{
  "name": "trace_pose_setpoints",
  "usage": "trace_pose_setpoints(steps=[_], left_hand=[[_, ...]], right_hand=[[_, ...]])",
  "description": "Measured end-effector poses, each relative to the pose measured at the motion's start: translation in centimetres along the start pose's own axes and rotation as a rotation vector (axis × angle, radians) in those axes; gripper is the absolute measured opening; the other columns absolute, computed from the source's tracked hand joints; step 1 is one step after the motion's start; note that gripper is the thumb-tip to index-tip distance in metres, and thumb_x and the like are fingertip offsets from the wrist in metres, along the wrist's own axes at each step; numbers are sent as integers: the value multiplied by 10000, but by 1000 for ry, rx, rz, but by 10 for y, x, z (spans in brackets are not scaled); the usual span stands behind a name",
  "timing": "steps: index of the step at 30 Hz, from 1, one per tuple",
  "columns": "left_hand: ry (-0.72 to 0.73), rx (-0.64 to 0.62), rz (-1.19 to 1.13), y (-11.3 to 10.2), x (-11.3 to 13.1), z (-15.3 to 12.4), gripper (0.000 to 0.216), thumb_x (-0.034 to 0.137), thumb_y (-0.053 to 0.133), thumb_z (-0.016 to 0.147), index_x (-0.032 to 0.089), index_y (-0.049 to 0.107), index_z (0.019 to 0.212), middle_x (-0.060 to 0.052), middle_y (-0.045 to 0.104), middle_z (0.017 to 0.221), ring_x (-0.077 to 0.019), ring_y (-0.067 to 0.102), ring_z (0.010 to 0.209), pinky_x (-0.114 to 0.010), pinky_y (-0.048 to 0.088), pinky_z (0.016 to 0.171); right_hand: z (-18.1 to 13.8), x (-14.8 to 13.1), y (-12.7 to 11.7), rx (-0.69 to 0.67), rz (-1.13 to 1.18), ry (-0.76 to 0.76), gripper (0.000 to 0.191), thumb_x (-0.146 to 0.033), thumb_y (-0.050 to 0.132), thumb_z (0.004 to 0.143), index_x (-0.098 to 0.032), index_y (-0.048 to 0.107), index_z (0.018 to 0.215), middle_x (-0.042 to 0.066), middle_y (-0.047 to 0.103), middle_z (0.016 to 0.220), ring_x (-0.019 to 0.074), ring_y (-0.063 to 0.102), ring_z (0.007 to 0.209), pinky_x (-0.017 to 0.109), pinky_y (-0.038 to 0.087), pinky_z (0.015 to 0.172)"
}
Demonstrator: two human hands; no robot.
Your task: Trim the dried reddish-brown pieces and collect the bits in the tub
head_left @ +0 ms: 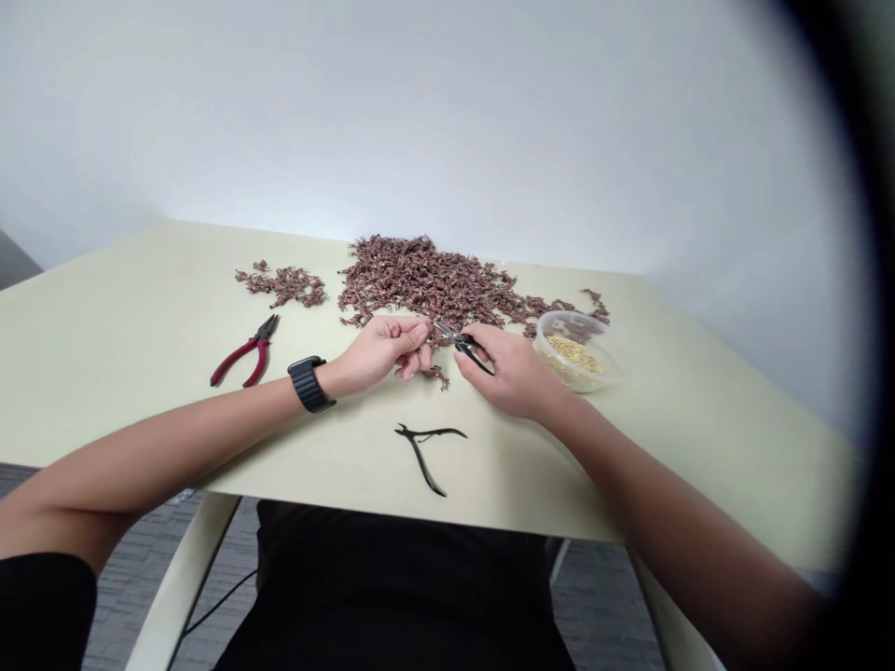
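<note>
Well, a pale desk [140, 308] stood by a white wall. The left hand [381, 352] pinched a small brown bit [432, 347]; the right hand [514, 373] held black snips [465, 345] in a closed grip, tips right by it.

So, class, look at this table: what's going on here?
A person sits at a table. The right hand holds black nippers, tip at a small brown piece that the left hand seems to pinch, at the edge of a pile of such pieces. Red-handled pliers and spare nippers lie untouched; a clear tub of yellowish bits stands by the right hand.
</note>
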State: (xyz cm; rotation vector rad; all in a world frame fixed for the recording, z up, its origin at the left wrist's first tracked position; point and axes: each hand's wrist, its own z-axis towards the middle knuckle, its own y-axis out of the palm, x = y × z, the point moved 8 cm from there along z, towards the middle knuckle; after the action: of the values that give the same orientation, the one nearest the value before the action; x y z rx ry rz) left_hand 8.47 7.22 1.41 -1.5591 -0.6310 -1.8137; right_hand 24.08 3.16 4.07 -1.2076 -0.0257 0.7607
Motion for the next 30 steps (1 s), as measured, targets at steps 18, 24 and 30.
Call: trace_pose_setpoints(steps=[18, 24, 30], left_hand=[[472, 221, 856, -10, 18, -12, 437, 188, 523, 1008, 161, 621, 1433, -63, 794, 966, -112, 731, 785, -198, 535, 728], [235, 226, 580, -15, 11, -4, 335, 320, 535, 1042, 134, 681, 1279, -61, 775, 867, -87, 650, 561, -197, 517, 590], [69, 66, 112, -1, 2, 2, 391, 496, 576, 1022, 116, 640, 957, -87, 732, 842, -72, 593, 500, -189, 447, 475]], right_hand=[[-17, -7, 41, -487, 1316, 644, 380, -551, 493, 962, -184, 584, 924, -44, 296, 710, 111, 96, 579, 250, 51, 467], [-7, 10, 22, -212, 939, 521, 343, -517, 492, 973, -196, 595, 910, -15, 397, 746, 116, 232, 576, 263, 168, 492], [1, 5, -1, 30, 138, 140, 239, -428, 543, 982, -197, 598, 965, 0, 521, 748, 168, 474, 685, 315, 323, 653]])
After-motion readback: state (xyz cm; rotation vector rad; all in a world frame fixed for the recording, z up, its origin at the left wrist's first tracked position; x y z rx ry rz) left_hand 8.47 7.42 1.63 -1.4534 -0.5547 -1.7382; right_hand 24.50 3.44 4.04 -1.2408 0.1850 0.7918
